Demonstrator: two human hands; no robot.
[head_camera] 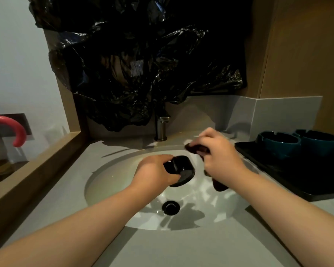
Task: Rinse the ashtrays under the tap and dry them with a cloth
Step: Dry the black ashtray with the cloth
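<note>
Black ashtrays: one glossy black round ashtray (181,169), centre of the frame.
Teal ashtrays: two teal round ashtrays (279,144), right edge.
Cloths: one dark brown cloth (196,148).
Taps: one brushed metal tap (161,128).
Trays: one flat black tray (278,176).

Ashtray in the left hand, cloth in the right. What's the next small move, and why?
Probably bring the cloth onto the ashtray and start wiping. The left hand grips the ashtray over the sink, the right hand holds the cloth beside it, apart, and no water shows at the tap.
</note>
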